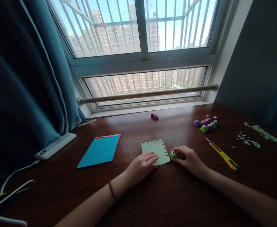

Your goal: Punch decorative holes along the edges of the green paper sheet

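A pale green sheet of paper (156, 146) lies on the brown table, with small punched shapes along its top and right edges. My left hand (141, 165) rests flat on the sheet's lower left part, fingers stretched out and together. My right hand (189, 160) grips a small green craft punch (173, 154) with a white, eye-like button on top. The punch sits at the sheet's lower right edge; whether paper is inside its slot is hidden.
Several small punches (209, 127) cluster at the right; two more (154, 116) stand near the window. A yellow utility knife (223, 155), paper bits (247, 142) and a green strip (268, 135) lie right. Blue paper (100, 150) and a white power strip (55, 146) lie left.
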### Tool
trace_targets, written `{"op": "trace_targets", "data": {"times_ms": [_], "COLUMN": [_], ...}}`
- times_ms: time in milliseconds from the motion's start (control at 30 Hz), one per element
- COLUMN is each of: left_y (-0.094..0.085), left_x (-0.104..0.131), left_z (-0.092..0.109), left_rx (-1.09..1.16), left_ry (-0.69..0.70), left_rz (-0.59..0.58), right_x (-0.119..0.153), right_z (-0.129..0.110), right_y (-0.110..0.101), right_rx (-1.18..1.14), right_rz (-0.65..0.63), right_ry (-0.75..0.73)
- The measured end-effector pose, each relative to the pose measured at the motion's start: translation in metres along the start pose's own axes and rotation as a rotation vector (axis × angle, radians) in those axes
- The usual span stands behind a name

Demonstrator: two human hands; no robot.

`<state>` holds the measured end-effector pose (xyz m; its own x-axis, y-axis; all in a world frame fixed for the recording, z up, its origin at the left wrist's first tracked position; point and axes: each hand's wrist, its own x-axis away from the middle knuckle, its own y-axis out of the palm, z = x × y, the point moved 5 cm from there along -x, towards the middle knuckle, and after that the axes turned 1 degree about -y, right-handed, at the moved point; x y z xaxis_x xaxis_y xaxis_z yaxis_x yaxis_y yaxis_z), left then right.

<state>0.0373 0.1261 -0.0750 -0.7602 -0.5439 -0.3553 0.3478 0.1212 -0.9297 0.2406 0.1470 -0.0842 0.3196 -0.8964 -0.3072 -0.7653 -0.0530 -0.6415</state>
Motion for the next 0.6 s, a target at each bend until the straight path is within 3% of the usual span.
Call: {"op": "trace_targets", "data": {"times_ms": [400,600], "left_y": [0.0,-0.002], "left_x": [0.001,0.0], "left_z": [0.003,0.004], "left_rx": [0.043,0.039], "left_ry": [0.058,0.06], "left_rz": [-0.018,-0.009], "right_x": [0.001,0.002], "right_z": [-0.01,-0.008], "right_y": [-0.003,-0.002], "right_rx": [0.063,0.055], "right_rz": [-0.004,-0.007], "right_ry": [-0.09,-0.054]}}
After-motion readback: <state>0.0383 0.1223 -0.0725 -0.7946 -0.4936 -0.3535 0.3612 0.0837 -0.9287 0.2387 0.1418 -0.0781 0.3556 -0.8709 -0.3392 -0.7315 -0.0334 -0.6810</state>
